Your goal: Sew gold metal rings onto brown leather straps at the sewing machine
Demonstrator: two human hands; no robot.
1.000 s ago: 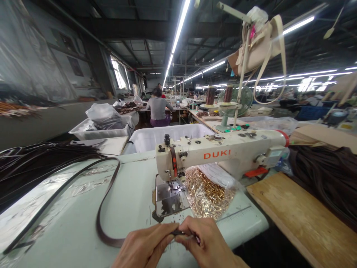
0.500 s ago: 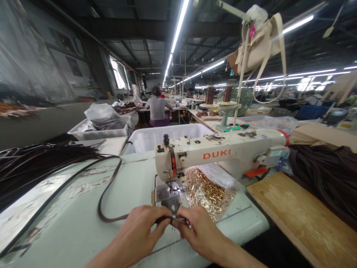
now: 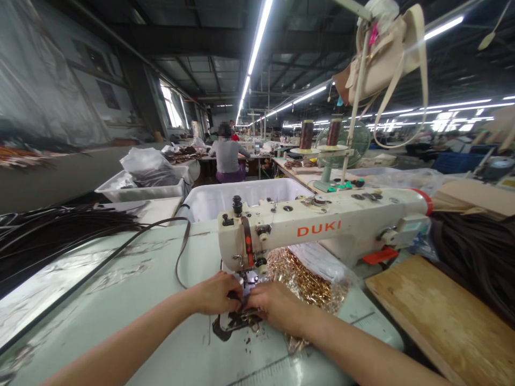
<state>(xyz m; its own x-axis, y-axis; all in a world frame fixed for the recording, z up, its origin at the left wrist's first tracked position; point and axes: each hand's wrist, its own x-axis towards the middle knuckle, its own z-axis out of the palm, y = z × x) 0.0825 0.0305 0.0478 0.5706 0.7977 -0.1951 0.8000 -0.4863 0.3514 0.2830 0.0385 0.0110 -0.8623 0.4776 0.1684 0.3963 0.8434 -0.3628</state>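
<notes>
Left hand [image 3: 217, 293] and right hand [image 3: 270, 303] both pinch the end of a thin dark brown leather strap [image 3: 182, 252], pressing it flat under the needle of the cream DUKI sewing machine [image 3: 322, 228] so it feeds straight. Strap's slack loops left across the pale green table [image 3: 120, 300], clear of the clear bag of gold metal clasps [image 3: 311, 279] just behind the right hand.

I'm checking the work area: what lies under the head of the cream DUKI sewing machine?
Under the cream DUKI sewing machine lies a clear plastic bag of gold metal chain. The left hand and right hand cover the needle plate and the strap end there.
</notes>
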